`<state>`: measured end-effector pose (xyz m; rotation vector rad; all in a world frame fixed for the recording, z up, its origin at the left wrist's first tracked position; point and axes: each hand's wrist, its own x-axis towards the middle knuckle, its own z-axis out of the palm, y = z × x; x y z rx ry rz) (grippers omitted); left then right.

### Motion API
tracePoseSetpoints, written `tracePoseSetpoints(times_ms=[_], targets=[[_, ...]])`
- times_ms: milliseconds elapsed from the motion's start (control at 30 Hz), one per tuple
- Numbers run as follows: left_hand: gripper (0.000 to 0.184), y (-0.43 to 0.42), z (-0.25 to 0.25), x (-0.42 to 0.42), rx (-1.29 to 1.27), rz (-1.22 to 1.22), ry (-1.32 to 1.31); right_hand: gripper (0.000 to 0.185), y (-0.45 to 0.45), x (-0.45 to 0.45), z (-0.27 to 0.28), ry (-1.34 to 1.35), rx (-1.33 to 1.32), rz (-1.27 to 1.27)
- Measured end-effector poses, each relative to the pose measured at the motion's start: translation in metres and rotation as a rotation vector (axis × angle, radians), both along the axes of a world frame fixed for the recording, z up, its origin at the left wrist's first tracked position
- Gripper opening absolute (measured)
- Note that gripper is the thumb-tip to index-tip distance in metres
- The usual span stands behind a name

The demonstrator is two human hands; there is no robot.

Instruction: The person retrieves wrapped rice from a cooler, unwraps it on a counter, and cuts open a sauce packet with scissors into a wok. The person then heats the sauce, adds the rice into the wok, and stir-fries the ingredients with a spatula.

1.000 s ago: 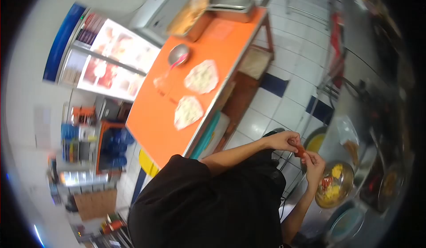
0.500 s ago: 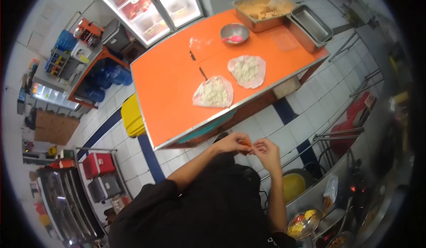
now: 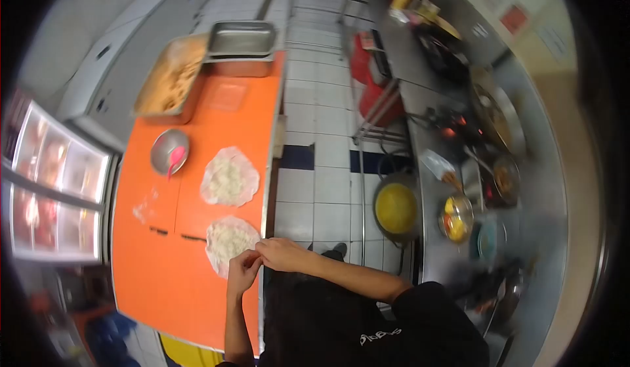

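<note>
My left hand (image 3: 244, 272) and my right hand (image 3: 279, 254) meet at the table's near edge, with their fingertips pinched together. Whatever is between the fingers is too small and hidden to make out. Just beyond them lies a pale round sheet (image 3: 215, 268) heaped with white crumbly food (image 3: 231, 239), its lower right part covered by my hands. A second such sheet (image 3: 251, 182), also topped with white crumbly food (image 3: 226, 180), lies farther along the orange table (image 3: 164, 281).
A metal bowl (image 3: 161, 145) with a pink spoon (image 3: 176, 157), a large food pan (image 3: 195, 101) and an empty metal tray (image 3: 241, 37) stand on the table. Rightwards are a pan of yellow liquid (image 3: 396, 208), a bowl of colourful food (image 3: 457, 219) and glowing burners (image 3: 453, 130).
The view has turned right, bringing the stove side into sight. My hands, earlier over the floor with something orange between them, are now at the table edge beside the nearer sheet.
</note>
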<state>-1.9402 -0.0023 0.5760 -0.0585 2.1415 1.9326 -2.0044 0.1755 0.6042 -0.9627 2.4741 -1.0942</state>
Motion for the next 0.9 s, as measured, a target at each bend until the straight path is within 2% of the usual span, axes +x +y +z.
tracePoseSetpoints(times_ms=[67,167,300,400,500,633,800,900], targets=[[0.009,0.001,-0.002,-0.015,0.111,0.027,0.002,0.013,0.002,-0.003,0.005,0.105,0.101,-0.007],[0.008,0.01,0.002,-0.042,0.26,-0.069,-0.075,0.014,0.025,-0.012,0.012,0.073,0.088,-0.053],[0.008,0.039,0.012,-0.077,0.295,-0.268,-0.147,0.014,0.068,-0.017,0.031,0.05,-0.005,-0.138],[0.011,0.075,0.014,-0.099,0.291,-0.382,-0.163,0.013,0.099,-0.012,0.037,0.063,-0.001,-0.295],[0.011,0.116,0.008,-0.119,0.162,-0.558,-0.094,0.011,0.137,-0.004,0.033,0.11,0.042,-0.462],[0.011,0.198,0.035,-0.14,0.132,-0.752,-0.127,0.015,0.203,0.013,0.043,0.075,0.016,-0.681],[0.011,0.32,0.044,-0.152,-0.011,-1.016,-0.013,0.015,0.295,0.049,0.047,0.087,-0.099,-0.996],[0.012,0.388,0.055,-0.155,-0.125,-1.175,0.094,0.016,0.344,0.067,0.037,0.14,-0.1,-1.091]])
